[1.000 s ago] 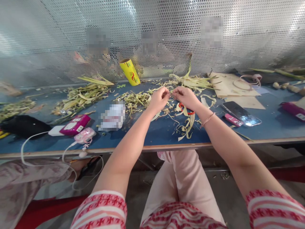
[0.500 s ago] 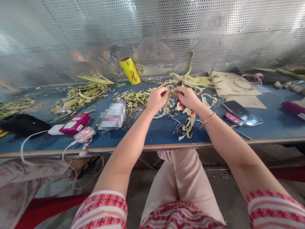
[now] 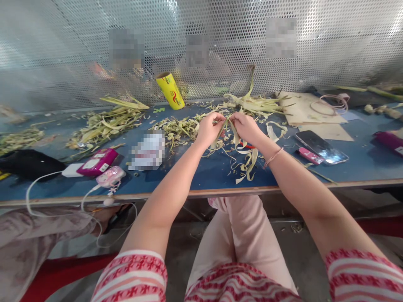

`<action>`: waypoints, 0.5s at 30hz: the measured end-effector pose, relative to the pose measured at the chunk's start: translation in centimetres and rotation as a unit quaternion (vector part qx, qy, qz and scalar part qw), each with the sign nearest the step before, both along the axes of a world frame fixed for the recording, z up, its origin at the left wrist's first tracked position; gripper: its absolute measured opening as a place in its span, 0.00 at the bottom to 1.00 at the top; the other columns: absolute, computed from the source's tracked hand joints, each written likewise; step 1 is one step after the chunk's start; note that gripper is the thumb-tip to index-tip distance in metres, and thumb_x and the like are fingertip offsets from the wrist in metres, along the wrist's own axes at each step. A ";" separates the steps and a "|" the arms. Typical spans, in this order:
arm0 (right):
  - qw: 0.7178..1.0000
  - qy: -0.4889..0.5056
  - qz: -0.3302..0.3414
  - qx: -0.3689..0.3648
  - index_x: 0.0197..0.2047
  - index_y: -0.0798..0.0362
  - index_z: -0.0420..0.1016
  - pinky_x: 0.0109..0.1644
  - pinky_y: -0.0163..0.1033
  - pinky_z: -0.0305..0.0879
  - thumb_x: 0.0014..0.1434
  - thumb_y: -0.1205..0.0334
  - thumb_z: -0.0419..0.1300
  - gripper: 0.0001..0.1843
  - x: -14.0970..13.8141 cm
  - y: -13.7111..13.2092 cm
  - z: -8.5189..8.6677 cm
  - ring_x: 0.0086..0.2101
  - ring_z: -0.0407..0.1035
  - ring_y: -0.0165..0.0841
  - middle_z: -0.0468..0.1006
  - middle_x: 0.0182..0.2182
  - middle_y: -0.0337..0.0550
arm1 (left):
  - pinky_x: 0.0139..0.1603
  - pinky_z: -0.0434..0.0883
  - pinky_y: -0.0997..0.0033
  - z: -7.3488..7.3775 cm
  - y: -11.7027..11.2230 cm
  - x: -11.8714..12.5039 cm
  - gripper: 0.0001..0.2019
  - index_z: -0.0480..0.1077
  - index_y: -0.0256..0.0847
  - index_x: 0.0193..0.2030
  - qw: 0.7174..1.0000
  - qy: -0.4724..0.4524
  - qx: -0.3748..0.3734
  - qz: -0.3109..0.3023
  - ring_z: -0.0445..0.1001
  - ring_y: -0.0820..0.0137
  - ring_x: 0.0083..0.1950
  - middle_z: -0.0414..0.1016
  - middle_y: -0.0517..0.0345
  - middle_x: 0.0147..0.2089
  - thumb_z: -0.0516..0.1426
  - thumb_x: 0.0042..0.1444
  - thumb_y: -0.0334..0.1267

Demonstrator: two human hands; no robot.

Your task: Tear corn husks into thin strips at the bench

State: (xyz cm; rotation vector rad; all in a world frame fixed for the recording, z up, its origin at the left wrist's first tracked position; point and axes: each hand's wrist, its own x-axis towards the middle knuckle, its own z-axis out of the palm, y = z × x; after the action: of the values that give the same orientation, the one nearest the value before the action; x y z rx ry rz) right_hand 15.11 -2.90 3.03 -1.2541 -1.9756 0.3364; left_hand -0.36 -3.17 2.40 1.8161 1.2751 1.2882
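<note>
My left hand (image 3: 210, 129) is closed in a pinch on a pale green leaf strip (image 3: 219, 133), above the middle of the blue table. Close beside it, my right hand (image 3: 247, 126) pinches leaf too; a flat end (image 3: 235, 135) hangs below its fingers. Whether both hands hold one strip or two I cannot tell. Just under my right hand shows a red curved thing (image 3: 247, 145), mostly hidden. Curled leaf peelings (image 3: 250, 165) lie in front of it. A heap of small shredded leaf bits (image 3: 179, 129) sits left of my left hand.
Longer leaves (image 3: 255, 105) lie behind my hands, another leaf pile (image 3: 107, 121) to the left. A yellow tube (image 3: 171, 90) leans near the perforated metal wall. On the right are a phone (image 3: 321, 147) and cardboard (image 3: 302, 109); on the left, a magenta box (image 3: 99, 161) and a white cable (image 3: 30, 197).
The leaf between my fingers has been spread, and a flat piece now hangs under my right hand. My right hand has shifted slightly left and its fingers have closed more. The view has moved a little.
</note>
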 end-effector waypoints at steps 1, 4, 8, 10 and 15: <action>1.000 0.002 -0.002 0.005 0.38 0.57 0.76 0.43 0.39 0.63 0.57 0.72 0.45 0.17 -0.1 0.2 -0.2 0.36 0.71 0.37 0.79 0.33 0.49 | 0.26 0.73 0.70 0.1 -0.2 0.0 0.04 0.68 0.40 0.36 1.000 0.011 0.003 0.004 0.72 0.75 0.22 0.74 0.60 0.31 0.54 0.60 0.29; 1.000 0.006 -0.006 0.020 0.40 0.57 0.77 0.44 0.39 0.63 0.57 0.72 0.46 0.18 -0.2 0.6 -0.6 0.36 0.71 0.37 0.79 0.33 0.49 | 0.26 0.70 0.69 0.2 -0.5 0.1 0.04 0.70 0.40 0.38 0.998 0.060 0.018 0.021 0.70 0.75 0.21 0.76 0.58 0.33 0.54 0.60 0.29; 0.999 -0.018 -0.001 0.043 0.41 0.57 0.77 0.43 0.39 0.63 0.57 0.72 0.48 0.18 0.0 0.6 -0.6 0.36 0.71 0.37 0.80 0.34 0.49 | 0.39 0.73 0.67 -0.1 0.1 -0.3 0.05 0.71 0.40 0.37 0.983 0.130 0.123 0.036 0.76 0.70 0.36 0.78 0.55 0.38 0.56 0.56 0.27; 0.998 -0.035 0.009 0.057 0.41 0.57 0.78 0.43 0.39 0.63 0.57 0.72 0.48 0.17 0.2 0.4 -0.5 0.36 0.71 0.37 0.80 0.34 0.49 | 0.46 0.72 0.66 -0.2 0.4 -0.6 0.06 0.71 0.39 0.36 0.969 0.170 0.175 0.038 0.76 0.67 0.44 0.78 0.54 0.40 0.57 0.55 0.25; 0.994 -0.074 0.022 0.077 0.42 0.56 0.78 0.42 0.39 0.62 0.57 0.72 0.50 0.16 0.5 0.1 -0.2 0.34 0.71 0.37 0.80 0.33 0.49 | 0.51 0.70 0.64 -0.2 0.6 -1.2 0.05 0.73 0.39 0.39 0.946 0.239 0.217 0.033 0.75 0.66 0.47 0.77 0.52 0.42 0.58 0.57 0.28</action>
State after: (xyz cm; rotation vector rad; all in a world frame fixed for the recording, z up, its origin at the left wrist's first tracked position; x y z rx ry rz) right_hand 15.61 -2.79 2.82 -1.1666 -2.1135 0.1133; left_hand -1.52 -2.54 2.17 2.5360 1.3786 1.2822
